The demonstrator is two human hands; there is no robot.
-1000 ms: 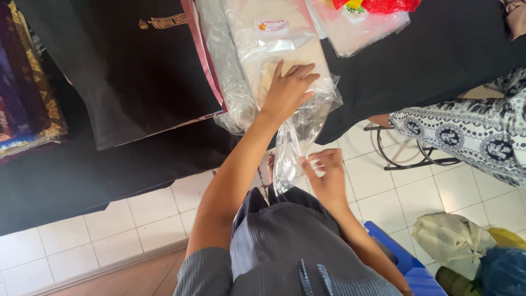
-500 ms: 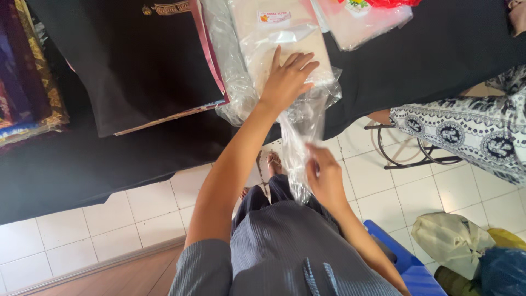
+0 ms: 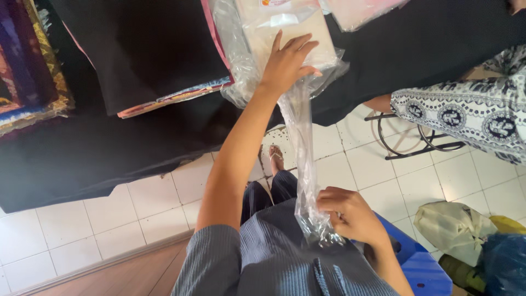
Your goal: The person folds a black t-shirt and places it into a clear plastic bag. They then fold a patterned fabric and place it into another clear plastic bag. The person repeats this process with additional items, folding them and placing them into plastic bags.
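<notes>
My left hand (image 3: 287,63) lies flat, fingers spread, on a cream folded cloth inside a clear plastic bag (image 3: 296,24) at the edge of a black-covered table (image 3: 405,49). The open end of that clear bag (image 3: 304,164) hangs stretched down from the table to my lap. My right hand (image 3: 350,214) grips the bag's crumpled lower end close to my grey striped shirt.
A black folded cloth (image 3: 142,49) with a pink edge lies left of the bag. Patterned fabrics (image 3: 27,71) sit far left. Another person in a blue-and-white patterned garment (image 3: 471,109) sits at right beside a metal stool frame (image 3: 405,137). A blue plastic stool (image 3: 416,263) and bags (image 3: 455,225) stand on white tiles.
My right hand has pulled the bag's end down toward my lap, stretching the plastic long. My left hand stays pressed on the packaged cloth.
</notes>
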